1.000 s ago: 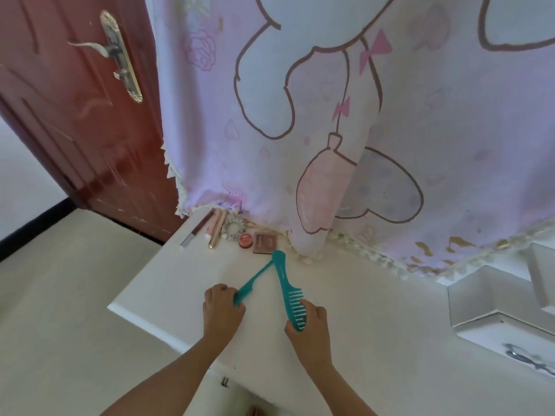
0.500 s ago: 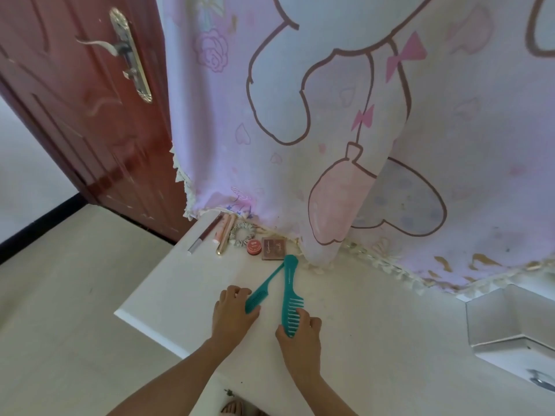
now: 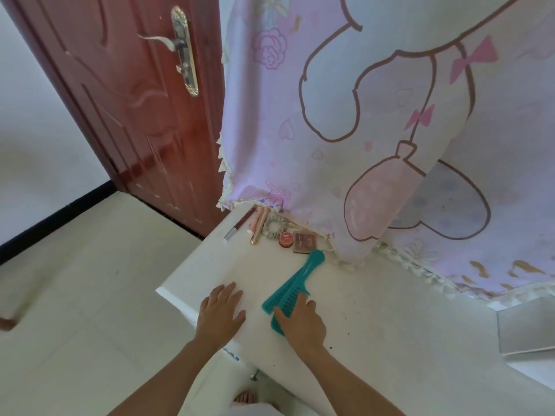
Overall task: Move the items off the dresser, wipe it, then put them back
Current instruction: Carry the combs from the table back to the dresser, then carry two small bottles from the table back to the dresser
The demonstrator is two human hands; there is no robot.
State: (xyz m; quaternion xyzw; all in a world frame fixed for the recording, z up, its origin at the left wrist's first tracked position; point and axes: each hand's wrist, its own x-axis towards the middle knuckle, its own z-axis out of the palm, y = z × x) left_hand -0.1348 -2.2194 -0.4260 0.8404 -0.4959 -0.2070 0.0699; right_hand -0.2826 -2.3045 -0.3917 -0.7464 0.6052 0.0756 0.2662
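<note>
While the left hand [image 3: 220,313] lies flat and empty on the dresser [image 3: 375,310], the right hand [image 3: 301,321] rests nearly flat on two combs [image 3: 297,280] by the near edge. Ungripped, they could slide off under a careless push.

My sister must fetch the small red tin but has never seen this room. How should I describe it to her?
Look at the white dresser under the pink cartoon curtain. Along the curtain's hem near the dresser's left end lies a row of cosmetics; the red tin sits between a pale scrunchie and a brown square palette. It is the only bright red disc there.
</note>
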